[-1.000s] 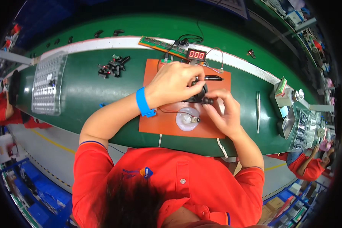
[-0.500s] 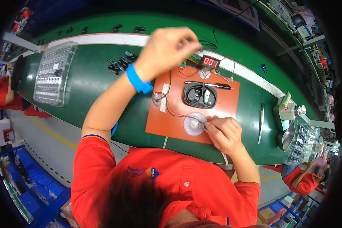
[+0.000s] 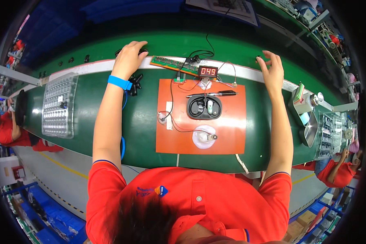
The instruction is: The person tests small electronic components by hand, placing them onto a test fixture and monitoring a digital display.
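My left hand [image 3: 129, 59] reaches over the work surface's far edge, its thumb and index finger apart around a small black part [image 3: 142, 51] on the green strip beyond. Whether the fingertips touch it, I cannot tell. My right hand [image 3: 273, 71] is raised at the far right, fingers spread, close to a small dark part [image 3: 258, 59]. Between my arms, an open black earphone case [image 3: 204, 107] lies on an orange mat [image 3: 227, 140] with an earpiece in each half. Nearer to me, a whitish round pad [image 3: 200, 141] carries a small metallic piece with a wire.
A black pen [image 3: 215, 94] lies behind the case. Beyond it stand a red-digit display [image 3: 208, 72] and a long green circuit board [image 3: 171, 64] with cables. Black parts [image 3: 137, 84] are heaped near my left wrist. A clear tray [image 3: 60, 106] lies left; a metal bin [image 3: 311, 130] stands right.
My right hand has left the round pad and moved up to the far right, opening. My left hand has shifted left to the black parts on the strip. The display's digits have changed.
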`<state>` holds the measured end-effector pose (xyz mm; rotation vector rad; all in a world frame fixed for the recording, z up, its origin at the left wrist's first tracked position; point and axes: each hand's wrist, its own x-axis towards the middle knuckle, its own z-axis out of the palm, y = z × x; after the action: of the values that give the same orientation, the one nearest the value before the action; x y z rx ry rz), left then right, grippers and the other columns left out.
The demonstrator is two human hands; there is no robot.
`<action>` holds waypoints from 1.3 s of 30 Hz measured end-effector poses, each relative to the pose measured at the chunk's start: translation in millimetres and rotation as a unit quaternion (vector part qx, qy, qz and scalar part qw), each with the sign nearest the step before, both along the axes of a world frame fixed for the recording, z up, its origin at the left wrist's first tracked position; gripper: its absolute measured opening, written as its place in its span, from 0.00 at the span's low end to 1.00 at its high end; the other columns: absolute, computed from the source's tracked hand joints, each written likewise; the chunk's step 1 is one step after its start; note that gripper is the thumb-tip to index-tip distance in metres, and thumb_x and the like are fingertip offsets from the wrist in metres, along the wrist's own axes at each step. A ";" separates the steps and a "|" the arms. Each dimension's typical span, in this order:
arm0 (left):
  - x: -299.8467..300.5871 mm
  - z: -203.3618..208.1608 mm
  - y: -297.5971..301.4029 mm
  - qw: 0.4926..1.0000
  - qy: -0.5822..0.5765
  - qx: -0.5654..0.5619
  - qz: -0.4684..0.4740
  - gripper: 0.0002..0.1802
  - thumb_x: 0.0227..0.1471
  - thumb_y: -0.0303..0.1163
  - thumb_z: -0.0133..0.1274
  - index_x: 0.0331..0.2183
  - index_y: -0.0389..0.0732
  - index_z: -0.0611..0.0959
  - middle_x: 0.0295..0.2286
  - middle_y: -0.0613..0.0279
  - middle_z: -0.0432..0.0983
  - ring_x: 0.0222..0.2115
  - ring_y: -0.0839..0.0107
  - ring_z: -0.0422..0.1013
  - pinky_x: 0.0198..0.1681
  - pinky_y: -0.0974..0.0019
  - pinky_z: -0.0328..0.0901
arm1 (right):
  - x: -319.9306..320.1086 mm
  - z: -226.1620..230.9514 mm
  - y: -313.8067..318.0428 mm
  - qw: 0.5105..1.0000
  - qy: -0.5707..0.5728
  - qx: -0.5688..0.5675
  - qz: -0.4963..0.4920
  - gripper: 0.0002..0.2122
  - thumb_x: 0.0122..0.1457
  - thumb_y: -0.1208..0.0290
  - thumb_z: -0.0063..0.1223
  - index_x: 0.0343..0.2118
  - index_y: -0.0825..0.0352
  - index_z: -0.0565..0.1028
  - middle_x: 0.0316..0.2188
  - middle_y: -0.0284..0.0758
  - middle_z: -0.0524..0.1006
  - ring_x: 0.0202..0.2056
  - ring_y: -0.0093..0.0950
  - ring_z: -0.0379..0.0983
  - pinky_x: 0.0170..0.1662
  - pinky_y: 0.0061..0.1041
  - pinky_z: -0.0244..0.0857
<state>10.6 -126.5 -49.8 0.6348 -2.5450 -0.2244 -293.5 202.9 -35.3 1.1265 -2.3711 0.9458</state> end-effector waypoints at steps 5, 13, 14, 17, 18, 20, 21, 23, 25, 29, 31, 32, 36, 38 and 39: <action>12.1 -11.1 -11.4 0.998 -0.052 0.030 0.011 0.13 0.49 0.26 0.57 0.40 0.40 0.83 0.40 0.54 0.78 0.39 0.54 0.75 0.46 0.57 0.70 | 114.4 25.1 11.7 0.958 0.019 0.024 0.286 0.20 0.48 0.67 0.66 0.45 0.66 0.77 0.40 0.38 0.76 0.39 0.35 0.72 0.43 0.32 0.65; 2.6 65.9 64.1 0.956 0.132 0.222 -0.139 0.15 0.44 0.22 0.61 0.38 0.36 0.84 0.33 0.56 0.79 0.33 0.62 0.78 0.40 0.68 0.73 | 161.4 9.7 19.6 0.947 0.008 0.082 0.309 0.22 0.43 0.65 0.69 0.43 0.66 0.77 0.36 0.37 0.73 0.40 0.37 0.69 0.44 0.35 0.60; 0.9 72.6 84.1 0.941 0.133 0.255 -0.180 0.13 0.45 0.22 0.61 0.37 0.36 0.84 0.35 0.58 0.79 0.35 0.66 0.77 0.41 0.69 0.72 | 163.2 7.8 18.9 0.947 0.008 0.083 0.310 0.22 0.43 0.65 0.69 0.43 0.66 0.77 0.36 0.37 0.73 0.40 0.37 0.69 0.44 0.35 0.60; -4.2 78.7 132.6 0.918 0.115 0.284 -0.250 0.12 0.46 0.22 0.61 0.37 0.36 0.84 0.36 0.60 0.79 0.35 0.69 0.76 0.39 0.70 0.72 | 167.0 2.3 14.4 0.956 -0.013 0.066 0.285 0.18 0.44 0.70 0.68 0.39 0.67 0.76 0.34 0.36 0.73 0.39 0.37 0.69 0.43 0.35 0.62; -6.8 77.2 141.2 0.912 0.096 0.281 -0.283 0.12 0.46 0.21 0.62 0.37 0.36 0.84 0.36 0.60 0.79 0.34 0.69 0.76 0.37 0.70 0.72 | 167.0 0.2 14.1 0.955 -0.015 0.071 0.287 0.18 0.44 0.70 0.68 0.39 0.67 0.76 0.34 0.36 0.73 0.39 0.37 0.69 0.43 0.35 0.62; -10.8 69.9 150.7 0.903 0.090 0.307 -0.287 0.12 0.45 0.22 0.62 0.37 0.36 0.84 0.35 0.60 0.79 0.33 0.70 0.76 0.36 0.70 0.72 | 168.9 -1.3 17.4 0.943 -0.079 0.000 0.324 0.15 0.45 0.76 0.66 0.37 0.68 0.75 0.34 0.36 0.74 0.37 0.37 0.70 0.43 0.34 0.64; -12.8 64.5 153.2 0.895 0.084 0.328 -0.290 0.13 0.45 0.22 0.62 0.37 0.36 0.84 0.35 0.60 0.79 0.33 0.70 0.76 0.35 0.69 0.72 | 168.3 -1.5 17.9 0.931 -0.112 -0.034 0.345 0.13 0.46 0.78 0.64 0.36 0.68 0.74 0.34 0.37 0.75 0.37 0.36 0.71 0.43 0.34 0.64; -16.3 53.5 159.3 0.887 0.085 0.354 -0.285 0.13 0.45 0.22 0.62 0.37 0.37 0.84 0.34 0.60 0.79 0.32 0.70 0.76 0.34 0.69 0.72 | 168.7 5.2 33.0 0.916 -0.158 -0.012 0.369 0.13 0.45 0.80 0.63 0.36 0.68 0.74 0.33 0.37 0.75 0.36 0.36 0.71 0.42 0.34 0.65; -21.6 42.5 161.3 0.877 0.077 0.357 -0.311 0.13 0.44 0.22 0.62 0.37 0.37 0.83 0.33 0.59 0.79 0.31 0.70 0.76 0.34 0.68 0.72 | 166.7 11.5 47.8 0.881 -0.245 0.012 0.405 0.13 0.45 0.84 0.61 0.36 0.69 0.75 0.33 0.38 0.76 0.34 0.37 0.72 0.41 0.34 0.66; -24.9 34.6 163.9 0.879 0.061 0.338 -0.330 0.13 0.43 0.21 0.62 0.36 0.37 0.83 0.33 0.57 0.78 0.30 0.67 0.76 0.34 0.67 0.72 | 170.6 7.6 64.9 0.893 -0.163 0.072 0.413 0.13 0.45 0.81 0.63 0.36 0.66 0.77 0.33 0.36 0.78 0.35 0.35 0.75 0.39 0.30 0.66; -24.4 32.6 165.3 0.883 0.054 0.326 -0.334 0.13 0.43 0.21 0.61 0.36 0.37 0.83 0.33 0.57 0.78 0.30 0.66 0.76 0.34 0.67 0.72 | 172.8 8.5 66.0 0.901 -0.127 0.074 0.409 0.13 0.45 0.81 0.63 0.35 0.66 0.77 0.33 0.35 0.78 0.35 0.35 0.75 0.38 0.30 0.66; -24.0 31.1 166.7 0.887 0.058 0.313 -0.333 0.13 0.43 0.21 0.61 0.36 0.37 0.83 0.33 0.57 0.78 0.30 0.64 0.76 0.35 0.66 0.72 | 174.0 9.0 66.2 0.908 -0.090 0.074 0.402 0.12 0.45 0.81 0.63 0.35 0.66 0.77 0.33 0.35 0.78 0.34 0.34 0.75 0.38 0.29 0.66; -23.6 24.2 169.6 0.898 0.073 0.266 -0.341 0.14 0.43 0.21 0.60 0.36 0.37 0.82 0.34 0.56 0.78 0.34 0.60 0.75 0.38 0.62 0.72 | 179.0 11.9 66.4 0.911 0.022 0.080 0.404 0.12 0.45 0.80 0.64 0.35 0.66 0.77 0.33 0.34 0.78 0.34 0.33 0.75 0.37 0.28 0.66; -19.6 20.0 167.8 0.905 0.085 0.229 -0.349 0.14 0.43 0.21 0.59 0.37 0.38 0.82 0.36 0.57 0.78 0.38 0.58 0.74 0.40 0.59 0.71 | 183.4 11.6 63.2 0.907 0.063 0.083 0.408 0.12 0.45 0.80 0.64 0.35 0.66 0.77 0.32 0.34 0.78 0.33 0.32 0.75 0.37 0.27 0.66; -19.4 18.5 168.9 0.905 0.091 0.226 -0.349 0.14 0.43 0.21 0.59 0.37 0.38 0.82 0.36 0.57 0.78 0.38 0.58 0.74 0.40 0.59 0.71 | 182.6 9.1 62.9 0.906 0.051 0.076 0.414 0.12 0.45 0.80 0.64 0.35 0.66 0.77 0.32 0.34 0.78 0.33 0.33 0.75 0.36 0.27 0.66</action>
<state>-8.8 42.4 -31.3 -0.1818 -2.4364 -1.0872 -110.9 265.8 -26.2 2.2670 -1.8768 0.8969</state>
